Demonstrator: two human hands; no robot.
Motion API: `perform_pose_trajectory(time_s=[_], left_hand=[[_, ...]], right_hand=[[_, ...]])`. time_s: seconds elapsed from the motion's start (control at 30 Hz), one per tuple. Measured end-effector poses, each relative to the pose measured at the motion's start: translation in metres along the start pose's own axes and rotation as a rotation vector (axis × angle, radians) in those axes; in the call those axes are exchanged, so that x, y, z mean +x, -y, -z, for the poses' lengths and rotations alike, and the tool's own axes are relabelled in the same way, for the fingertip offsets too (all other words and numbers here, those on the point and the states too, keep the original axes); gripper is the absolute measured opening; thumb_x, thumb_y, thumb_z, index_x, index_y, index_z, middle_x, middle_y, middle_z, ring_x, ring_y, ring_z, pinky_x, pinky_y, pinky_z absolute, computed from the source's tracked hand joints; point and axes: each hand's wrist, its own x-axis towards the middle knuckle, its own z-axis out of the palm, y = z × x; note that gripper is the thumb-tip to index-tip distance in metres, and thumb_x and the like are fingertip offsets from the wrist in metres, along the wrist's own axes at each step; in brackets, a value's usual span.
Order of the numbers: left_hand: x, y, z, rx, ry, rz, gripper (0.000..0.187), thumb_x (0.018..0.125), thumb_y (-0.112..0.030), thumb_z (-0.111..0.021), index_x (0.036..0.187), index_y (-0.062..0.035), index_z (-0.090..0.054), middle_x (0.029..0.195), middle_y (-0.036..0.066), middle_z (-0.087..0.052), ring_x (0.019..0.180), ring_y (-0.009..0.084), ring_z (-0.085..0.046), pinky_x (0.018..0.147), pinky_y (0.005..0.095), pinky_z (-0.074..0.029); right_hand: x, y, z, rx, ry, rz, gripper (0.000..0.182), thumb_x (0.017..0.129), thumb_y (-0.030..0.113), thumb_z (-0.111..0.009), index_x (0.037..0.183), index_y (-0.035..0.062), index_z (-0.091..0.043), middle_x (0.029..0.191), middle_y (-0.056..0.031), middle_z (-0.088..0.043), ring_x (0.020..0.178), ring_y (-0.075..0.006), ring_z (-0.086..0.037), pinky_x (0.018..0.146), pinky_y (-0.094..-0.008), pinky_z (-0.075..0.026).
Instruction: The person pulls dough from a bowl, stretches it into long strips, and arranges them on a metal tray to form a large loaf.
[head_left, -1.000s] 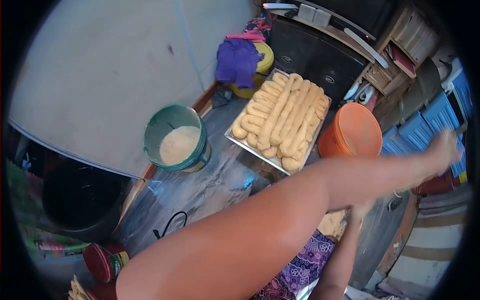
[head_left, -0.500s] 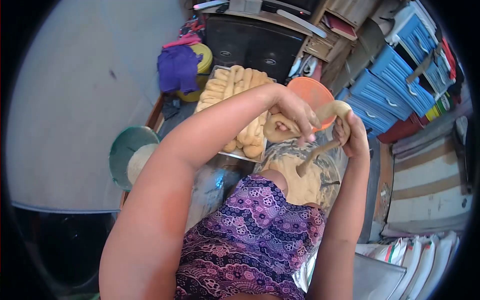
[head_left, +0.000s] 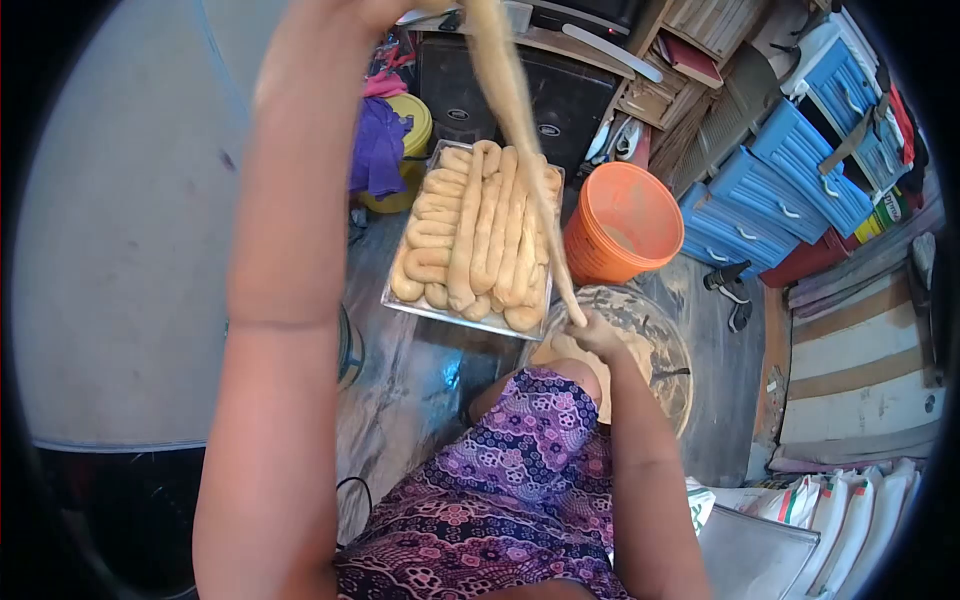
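Observation:
A long rope of dough (head_left: 520,130) runs stretched from the top edge of the view down to my right hand (head_left: 595,335), whose fingers are closed round its thin lower end. My left hand (head_left: 385,10) is raised at the top edge, mostly cut off; its fingers are out of sight. Behind the rope, a metal tray (head_left: 400,302) holds several rows of folded dough strips (head_left: 462,240). Under my right hand lies a round tray (head_left: 680,400) with flour-coloured powder and a dark-handled tool on it.
An orange bucket (head_left: 600,245) stands right of the metal tray. Behind the tray are a black cabinet (head_left: 460,90) and a yellow bucket (head_left: 410,180) with purple cloth. Blue drawers (head_left: 750,200), shoes (head_left: 738,300) and sacks (head_left: 840,520) are on the right.
My left arm has swung up and to the left, and my right hand has moved down and left. The dough, looped between both hands before, is now drawn out long.

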Motion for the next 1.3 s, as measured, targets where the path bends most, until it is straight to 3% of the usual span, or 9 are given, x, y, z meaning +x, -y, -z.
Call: perform_pose_trajectory(time_s=[0.07,0.13,0.23,0.3,0.4,0.47,0.73,1.0,1.3], left_hand=[[-0.059,-0.002,0.002,0.208,-0.44,-0.025,0.025,0.088,-0.032,-0.054,0.079,-0.0101,-0.049,0.055,-0.004,-0.04,0.042,0.0056,-0.038,0.034,0.0201,-0.028],[-0.128,0.007,0.05,0.214,-0.299,-0.072,0.079,0.076,-0.03,-0.071,0.135,-0.001,-0.028,0.086,0.01,-0.058,0.051,0.0083,-0.052,0.04,0.0194,-0.04],[-0.196,0.03,0.052,0.13,-0.298,-0.068,0.104,0.073,-0.029,-0.074,0.141,-0.0024,-0.001,0.09,0.012,-0.057,0.043,0.0089,-0.049,0.035,0.0179,-0.037],[-0.226,0.045,0.034,0.177,-0.438,-0.061,0.116,0.062,-0.041,-0.082,0.14,0.0017,-0.007,0.083,0.01,-0.057,0.042,0.006,-0.044,0.035,0.0178,-0.035],[-0.303,0.072,0.046,-0.104,-0.506,0.061,0.085,0.084,-0.049,-0.052,0.139,0.0044,-0.016,0.071,0.021,-0.058,0.056,0.0165,-0.056,0.057,0.0214,-0.044],[-0.292,0.082,0.012,-0.185,-0.38,0.051,0.081,0.075,-0.017,-0.07,0.139,0.0027,-0.024,0.077,0.025,-0.059,0.076,0.0238,-0.059,0.075,0.0298,-0.045],[-0.295,0.118,0.021,0.011,-0.097,0.6,0.086,0.06,-0.011,-0.083,0.131,0.0028,-0.038,0.106,0.012,-0.057,0.103,0.0248,-0.053,0.094,0.0371,-0.036],[-0.255,0.116,0.046,0.74,0.218,0.554,0.109,0.059,-0.019,-0.083,0.142,-0.0019,-0.016,0.102,0.007,-0.062,0.094,0.0174,-0.054,0.088,0.0311,-0.038],[-0.144,0.158,0.107,1.342,0.62,1.098,0.032,0.071,-0.035,-0.069,0.082,-0.0046,-0.066,0.074,0.018,-0.061,0.069,0.0296,-0.059,0.065,0.0357,-0.047]], right_hand=[[0.011,0.033,0.004,0.03,-0.057,0.05,0.024,0.074,0.018,-0.071,0.086,0.0067,-0.054,0.072,0.0014,-0.054,0.063,-0.0095,-0.051,0.055,-0.0249,-0.041],[0.025,0.08,0.016,-0.084,-0.029,0.169,0.023,0.074,0.018,-0.071,0.085,0.008,-0.053,0.074,0.0017,-0.051,0.07,-0.01,-0.051,0.061,-0.0249,-0.042],[0.061,0.146,0.029,-0.375,0.129,0.102,0.019,0.072,0.014,-0.067,0.087,0.0098,-0.056,0.081,-0.003,-0.054,0.08,-0.0166,-0.053,0.07,-0.0295,-0.043],[0.123,0.151,0.036,-0.909,-0.03,0.707,0.019,0.069,0.014,-0.064,0.088,0.0104,-0.06,0.092,-0.009,-0.055,0.092,-0.0242,-0.052,0.076,-0.0364,-0.042],[0.147,0.213,0.002,-1.051,-0.33,0.741,0.019,0.07,0.015,-0.061,0.089,0.0131,-0.064,0.105,-0.0097,-0.052,0.103,-0.0286,-0.047,0.083,-0.0427,-0.039],[0.172,0.227,-0.02,-1.039,-0.572,0.925,0.019,0.072,0.011,-0.06,0.089,0.0161,-0.067,0.106,-0.0071,-0.051,0.102,-0.0285,-0.047,0.085,-0.0411,-0.04],[0.298,0.161,-0.097,-0.803,-0.497,0.613,0.032,0.078,0.009,-0.054,0.109,0.0081,-0.058,0.107,-0.0145,-0.052,0.1,-0.0339,-0.049,0.089,-0.0404,-0.041],[0.194,0.177,-0.113,-0.894,0.248,0.574,0.047,0.08,0.015,-0.051,0.126,0.0126,-0.048,0.137,-0.0112,-0.039,0.132,-0.0283,-0.028,0.108,-0.0548,-0.011],[0.084,0.127,-0.123,-0.918,0.466,0.735,0.055,0.072,0.023,-0.059,0.126,0.0168,-0.047,0.139,-0.0072,-0.034,0.135,-0.0301,-0.02,0.102,-0.067,-0.003]])
